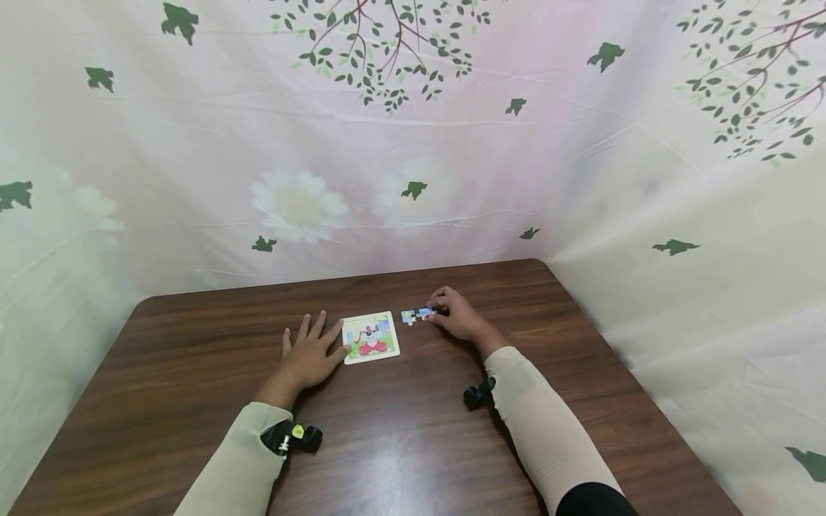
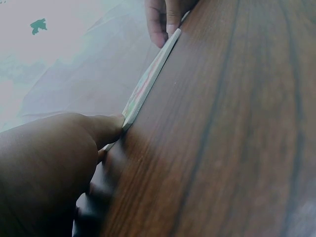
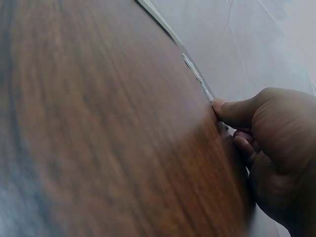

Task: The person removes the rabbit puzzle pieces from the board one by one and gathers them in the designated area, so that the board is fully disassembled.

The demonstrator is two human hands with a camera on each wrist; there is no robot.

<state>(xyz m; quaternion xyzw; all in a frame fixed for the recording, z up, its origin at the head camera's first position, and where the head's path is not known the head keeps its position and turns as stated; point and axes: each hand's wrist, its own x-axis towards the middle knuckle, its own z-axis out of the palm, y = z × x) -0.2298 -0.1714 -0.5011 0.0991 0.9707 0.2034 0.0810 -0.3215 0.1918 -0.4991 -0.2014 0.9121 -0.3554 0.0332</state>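
A small square jigsaw puzzle [image 1: 371, 337] with a cream frame and a cartoon animal in red lies flat on the table. My left hand [image 1: 312, 360] rests at its left side with fingers spread, the thumb and a finger touching the frame; in the left wrist view the thumb presses on the frame's edge [image 2: 148, 84]. To the right of the frame lie a loose blue puzzle piece [image 1: 408, 317] and, beside it, another puzzle piece [image 1: 424, 313]. My right hand [image 1: 457, 315] pinches this second piece at the table surface between thumb and curled fingers. The fingers partly cover it.
The brown wooden table [image 1: 387, 444] has rounded far corners. A pale curtain [image 1: 413, 143] with printed leaves, birds and flowers stands behind it and along the sides. A black wrist camera [image 1: 479, 394] sits at the right cuff, another wrist camera [image 1: 303, 437] at the left.
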